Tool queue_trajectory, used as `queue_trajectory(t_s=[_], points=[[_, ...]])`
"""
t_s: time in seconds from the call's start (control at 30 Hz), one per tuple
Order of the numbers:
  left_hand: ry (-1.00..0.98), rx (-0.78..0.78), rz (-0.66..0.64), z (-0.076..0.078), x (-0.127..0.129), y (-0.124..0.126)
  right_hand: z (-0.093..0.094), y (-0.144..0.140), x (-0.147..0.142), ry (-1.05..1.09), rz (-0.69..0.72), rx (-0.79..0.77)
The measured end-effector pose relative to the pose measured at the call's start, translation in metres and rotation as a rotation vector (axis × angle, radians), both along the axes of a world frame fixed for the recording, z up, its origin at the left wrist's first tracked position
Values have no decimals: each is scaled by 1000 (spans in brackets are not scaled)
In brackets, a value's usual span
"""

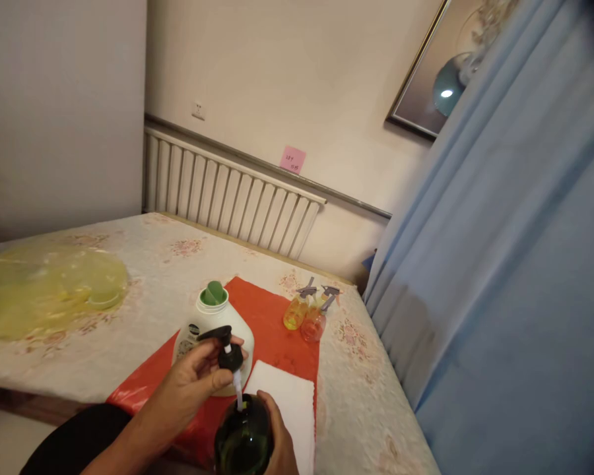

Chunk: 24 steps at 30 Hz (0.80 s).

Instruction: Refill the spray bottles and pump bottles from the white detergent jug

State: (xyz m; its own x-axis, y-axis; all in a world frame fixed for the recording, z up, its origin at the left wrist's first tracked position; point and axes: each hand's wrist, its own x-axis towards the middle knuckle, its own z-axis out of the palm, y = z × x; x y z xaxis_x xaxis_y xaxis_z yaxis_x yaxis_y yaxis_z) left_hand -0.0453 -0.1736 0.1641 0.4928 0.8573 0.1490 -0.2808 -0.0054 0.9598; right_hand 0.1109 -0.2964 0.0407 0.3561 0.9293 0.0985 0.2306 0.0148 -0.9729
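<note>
Our dark green bottle (243, 437) lowest in view, gripped by our right hand (280, 443), our left hand (191, 382) pinching the black pump (228, 353) with its tube in the bottle's neck, white jug (212, 330) behind, white cloth (287, 402), red mat (277, 330), two spray bottles (307, 316) on the counter (129, 316).

Floral-clothed table (143, 277), bearing a red mat (277, 330) with white jug (212, 330), two spray bottles (307, 316), white towel (290, 402); yellow plastic (44, 287) far left.
</note>
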Motion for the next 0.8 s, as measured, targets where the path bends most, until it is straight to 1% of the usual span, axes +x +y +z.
queue_trajectory(t_s=[0.07, 0.13, 0.2, 0.37, 0.5, 0.63, 0.73, 0.8], points=[[0, 16, 29, 8, -2, 0, 0, -1, -3, -21, -46, 21], [2, 38, 58, 12, -4, 0, 1, -3, -5, -37, -59, 33], [3, 60, 67, 13, -5, -1, 3, -4, -5, -44, -34, 28], [-23, 97, 50, 10, -8, 0, 10, -7, -1, -35, -31, -1], [-21, 118, 110, 13, -9, 3, 15, -8, -2, -23, -16, -8], [-23, 109, 157, 18, -10, 2, 17, -10, -4, -22, -42, -7], [-17, 95, 141, 19, -9, -1, 20, -11, -5, -29, -57, -22], [13, 65, 74, 18, -7, -4, 22, -10, -6, -32, -56, -24]])
